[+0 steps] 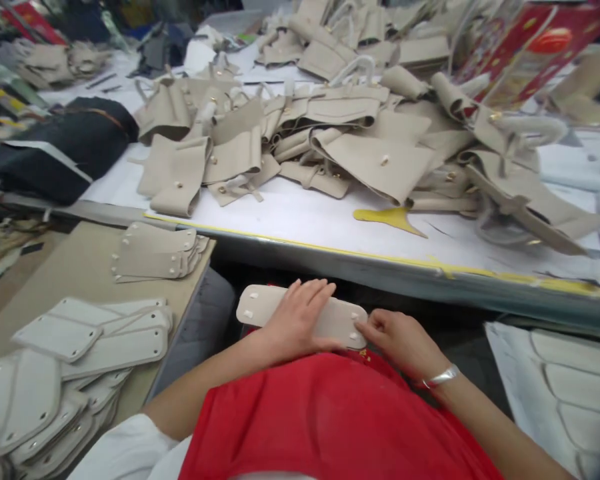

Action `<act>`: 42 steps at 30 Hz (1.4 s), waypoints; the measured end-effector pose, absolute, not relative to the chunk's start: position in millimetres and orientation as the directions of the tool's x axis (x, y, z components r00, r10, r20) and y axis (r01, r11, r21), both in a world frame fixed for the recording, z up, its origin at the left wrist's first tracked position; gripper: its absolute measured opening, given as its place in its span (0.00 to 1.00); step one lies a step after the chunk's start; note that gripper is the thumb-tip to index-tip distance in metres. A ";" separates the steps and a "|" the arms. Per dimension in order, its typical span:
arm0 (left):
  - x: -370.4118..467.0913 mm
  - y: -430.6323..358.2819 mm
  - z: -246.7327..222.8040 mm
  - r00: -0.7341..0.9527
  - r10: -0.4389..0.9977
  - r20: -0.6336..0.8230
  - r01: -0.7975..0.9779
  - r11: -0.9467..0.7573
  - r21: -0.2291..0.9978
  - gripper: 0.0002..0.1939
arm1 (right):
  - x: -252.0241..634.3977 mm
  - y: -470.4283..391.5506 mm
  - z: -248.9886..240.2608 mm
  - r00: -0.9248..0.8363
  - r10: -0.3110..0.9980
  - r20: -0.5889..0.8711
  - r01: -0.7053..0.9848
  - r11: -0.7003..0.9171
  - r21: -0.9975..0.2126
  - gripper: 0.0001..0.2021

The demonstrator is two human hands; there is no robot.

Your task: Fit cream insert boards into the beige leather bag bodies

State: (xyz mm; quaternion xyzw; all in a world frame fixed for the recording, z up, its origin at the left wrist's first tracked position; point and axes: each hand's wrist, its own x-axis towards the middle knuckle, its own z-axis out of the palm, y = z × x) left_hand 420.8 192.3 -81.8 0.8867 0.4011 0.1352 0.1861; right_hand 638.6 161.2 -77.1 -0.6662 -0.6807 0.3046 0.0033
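Beige panel (337,320) at six o'clock: my left hand (300,317) rests open across it; my right hand (397,337) pinches what seems a white tab (355,317) toward its four-o'clock end.

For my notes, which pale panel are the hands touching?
The panel before the red apron: left hand across it, right hand at its end; the others lie untouched.

Even, fairly bright light, its source out of frame, falls on the white tabletop (300,207) and leaves the space beneath it in deep shadow. A small glare marks the silvery bracelet (443,377). The far background is blurred, the side edges look soft and stretched, and the lower right corner darkens.
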 end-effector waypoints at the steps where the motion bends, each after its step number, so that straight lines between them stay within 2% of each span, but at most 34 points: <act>1: 400.5 193.9 -78.7 0.525 0.841 0.128 0.731 -0.523 0.439 0.37 | 638.5 161.6 -78.3 -0.118 0.906 -0.406 0.899 -0.076 -0.431 0.19; 3: 356.8 197.0 -75.5 0.243 0.958 0.154 0.844 -0.287 0.453 0.25 | 637.8 161.7 -79.9 -0.122 0.900 -0.419 0.886 -0.091 -0.454 0.20; 5: 317.2 199.4 -78.0 0.048 0.998 0.038 0.860 -0.061 0.507 0.18 | 636.7 161.2 -80.4 -0.113 0.893 -0.437 0.872 -0.121 -0.473 0.21; 8: 281.7 200.2 -88.1 0.043 0.971 -0.234 0.768 0.117 0.629 0.18 | 634.9 160.5 -81.0 -0.089 0.879 -0.468 0.853 -0.176 -0.492 0.22; 10: 275.0 199.7 -93.0 0.102 0.940 -0.325 0.684 0.170 0.709 0.18 | 634.3 160.1 -82.2 -0.071 0.872 -0.485 0.844 -0.207 -0.495 0.23; 15: 278.7 202.0 -92.0 0.152 0.930 -0.335 0.531 0.208 0.821 0.17 | 634.3 157.9 -87.7 -0.049 0.866 -0.498 0.802 -0.263 -0.537 0.22; 25: 274.5 208.9 -101.6 0.124 0.933 -0.338 0.493 0.238 0.837 0.16 | 632.1 157.0 -86.2 -0.038 0.838 -0.545 0.777 -0.317 -0.543 0.21; 30: 283.0 204.9 -92.6 0.102 0.884 -0.457 0.156 0.440 0.884 0.17 | 628.9 158.1 -83.5 -0.034 0.841 -0.540 0.775 -0.319 -0.546 0.22; 32: 285.4 205.6 -88.5 0.114 0.881 -0.460 0.090 0.452 0.888 0.17 | 628.6 157.8 -82.6 -0.029 0.846 -0.532 0.784 -0.311 -0.538 0.22; 38: 277.6 209.3 -97.3 0.140 0.885 -0.444 0.346 0.376 0.859 0.17 | 627.6 157.0 -83.2 -0.027 0.858 -0.512 0.802 -0.287 -0.524 0.22; 42: 273.0 208.6 -104.2 0.121 0.919 -0.375 0.497 0.271 0.824 0.18 | 626.7 156.8 -84.3 -0.036 0.867 -0.498 0.811 -0.265 -0.521 0.22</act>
